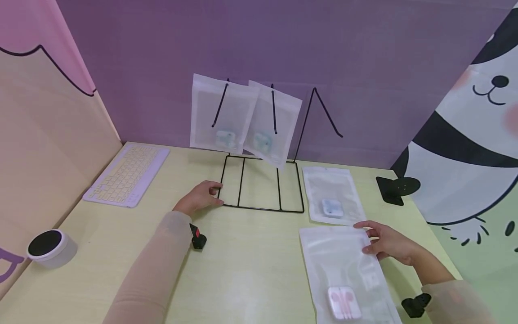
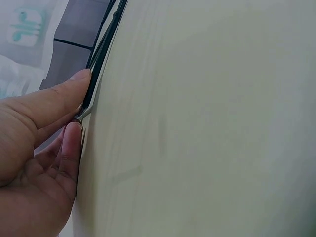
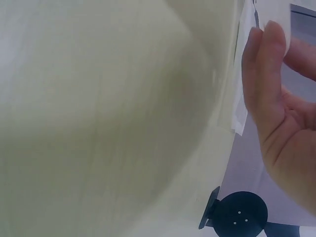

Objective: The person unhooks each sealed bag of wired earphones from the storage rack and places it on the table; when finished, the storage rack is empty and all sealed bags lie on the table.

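Observation:
My left hand (image 1: 200,195) pinches the left side of a black wire display rack (image 1: 263,209) standing on the table. In the left wrist view the thumb (image 2: 59,96) and fingertips close on the dark wire. Two frosted white pouches (image 1: 202,105) hang from the rack's left and middle hooks, each with a small bluish or greenish item inside. The right hook (image 1: 328,112) carries nothing. My right hand (image 1: 390,243) pinches the upper right edge of a frosted pouch (image 1: 328,256) lying flat, which holds pink earphones in a square case (image 1: 344,303).
Beyond the gripped pouch lies another pouch (image 1: 329,184) with a pale blue item. A black stand-like object (image 1: 398,189) is at the right edge. At the left are a lilac keyboard (image 1: 127,175) and a white round container with a black top (image 1: 56,252). A purple panel (image 1: 162,67) rises behind.

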The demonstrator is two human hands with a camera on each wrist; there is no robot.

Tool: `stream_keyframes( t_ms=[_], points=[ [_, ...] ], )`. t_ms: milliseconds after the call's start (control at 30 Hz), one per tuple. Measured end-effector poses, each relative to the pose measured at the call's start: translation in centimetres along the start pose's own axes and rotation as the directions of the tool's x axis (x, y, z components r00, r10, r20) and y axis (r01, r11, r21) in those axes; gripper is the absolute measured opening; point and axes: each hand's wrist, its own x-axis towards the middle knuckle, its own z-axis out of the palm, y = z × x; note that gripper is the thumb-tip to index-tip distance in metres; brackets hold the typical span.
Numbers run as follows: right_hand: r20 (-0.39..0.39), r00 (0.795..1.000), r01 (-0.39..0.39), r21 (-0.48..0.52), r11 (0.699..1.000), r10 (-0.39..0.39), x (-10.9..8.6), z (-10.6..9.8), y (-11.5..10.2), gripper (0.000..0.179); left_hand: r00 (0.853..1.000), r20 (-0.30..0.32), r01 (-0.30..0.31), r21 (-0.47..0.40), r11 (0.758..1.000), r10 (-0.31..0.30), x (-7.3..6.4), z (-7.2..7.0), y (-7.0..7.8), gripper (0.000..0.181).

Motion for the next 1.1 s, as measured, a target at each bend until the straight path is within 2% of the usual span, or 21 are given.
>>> stream_keyframes(
  t_ms=[267, 467, 567, 667, 833, 933, 1033, 1100],
  points=[
    [-0.01, 0.998, -0.062, -0.016, 0.998, 0.062, 0.2, 0.6, 0.6, 0.072, 1.0, 0.002, -0.011, -0.005, 1.0, 0.011, -0.1, 0.1, 0.2, 0.063],
    [-0.101, 0.985, -0.148, -0.096, 0.984, 0.138, 0.1, 1.3, 0.1, 0.07, 1.0, -0.002, -0.019, 0.001, 1.0, 0.019, -0.1, 0.2, 0.3, 0.062],
    [-0.174, 0.969, -0.21, -0.191, 0.959, 0.178, 0.2, 1.6, -0.6, 0.069, 1.0, -0.005, -0.019, 0.005, 1.0, 0.019, -0.1, 0.2, 0.3, 0.062],
    [-0.225, 0.961, -0.237, -0.364, 0.901, 0.162, 0.2, 1.6, -1.8, 0.066, 1.0, -0.009, -0.019, 0.01, 1.0, 0.019, -0.1, 0.2, 0.3, 0.063],
    [-0.252, 0.968, -0.172, -0.625, 0.762, 0.011, 0.9, 1.9, -5.2, 0.06, 1.0, -0.018, -0.013, 0.012, 1.0, 0.013, -0.2, 0.1, 0.2, 0.063],
    [-0.261, 0.958, -0.097, -0.687, 0.72, -0.119, 2.1, 3.0, -7.7, 0.055, 1.0, -0.02, -0.013, 0.009, 1.0, 0.014, -0.3, 0.0, 0.3, 0.063],
    [-0.251, 0.919, 0.038, -0.711, 0.702, -0.303, 3.8, 4.5, -9.9, 0.051, 1.0, -0.02, -0.012, 0.003, 1.0, 0.012, -0.4, 0.1, 0.3, 0.063],
    [-0.24, 0.873, 0.141, -0.708, 0.692, -0.424, 5.1, 5.5, -11.0, 0.051, 1.0, -0.021, -0.011, -0.003, 1.0, 0.011, -0.4, 0.2, 0.3, 0.063]
  ],
)
